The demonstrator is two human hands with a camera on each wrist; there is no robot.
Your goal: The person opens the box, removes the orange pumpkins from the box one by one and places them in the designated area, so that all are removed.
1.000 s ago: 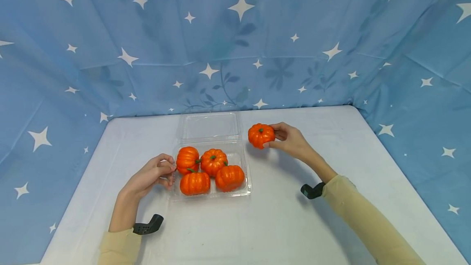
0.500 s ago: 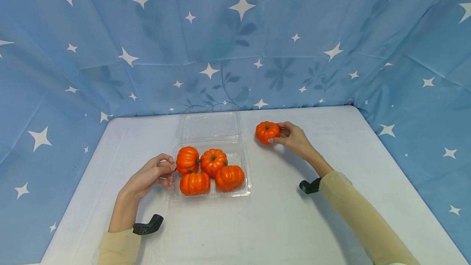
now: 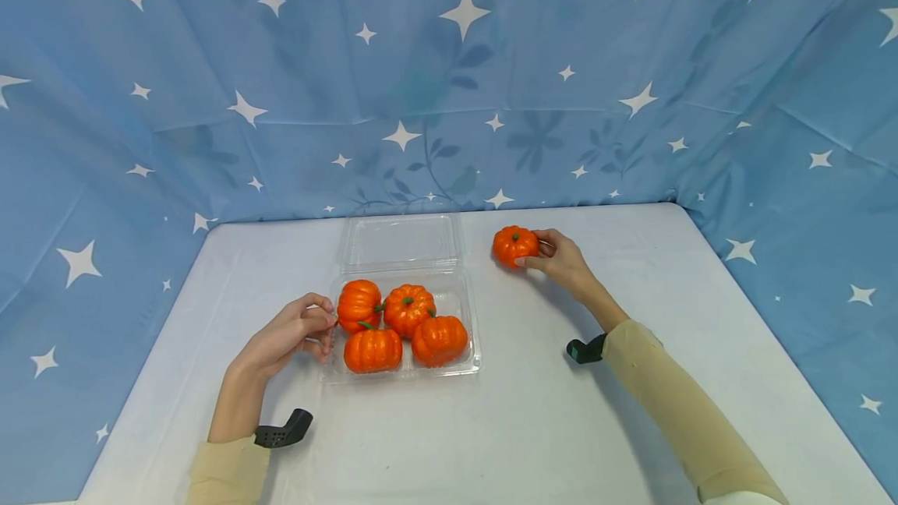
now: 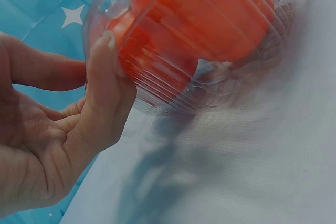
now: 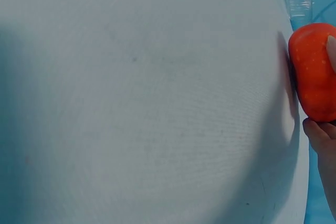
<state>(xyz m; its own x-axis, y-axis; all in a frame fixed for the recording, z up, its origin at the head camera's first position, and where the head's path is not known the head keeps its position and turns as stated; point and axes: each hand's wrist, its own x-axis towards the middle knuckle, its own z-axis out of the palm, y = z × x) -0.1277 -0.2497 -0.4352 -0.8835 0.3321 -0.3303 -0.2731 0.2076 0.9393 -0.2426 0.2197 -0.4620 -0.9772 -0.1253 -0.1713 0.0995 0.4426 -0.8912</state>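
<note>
A clear plastic clamshell box (image 3: pixel 463 306) lies on the table with its lid (image 3: pixel 401 244) folded back. Several small orange pumpkins sit in its base, among them a ribbed pumpkin (image 3: pixel 409 310) with a green stem. My left hand (image 3: pixel 281 333) pinches the left rim of the box between thumb and fingers; the left wrist view shows this hand (image 4: pixel 79 103) at the ridged plastic wall (image 4: pixel 157 72). To the right of the lid, my right hand (image 3: pixel 561 262) grips another orange pumpkin (image 3: pixel 514 246) by its right side, low at the table. Part of that pumpkin (image 5: pixel 315 77) shows in the right wrist view.
White cloth covers the table (image 3: pixel 533 427). Behind and at both sides hangs a blue curtain (image 3: pixel 316 61) with white stars, meeting the table's back edge just beyond the lid. A black wrist device (image 3: pixel 284 429) is strapped to each forearm.
My right hand has carried its pumpkin a little to the right and back, away from the box and down toward the table. The left hand has stayed at the rim.
</note>
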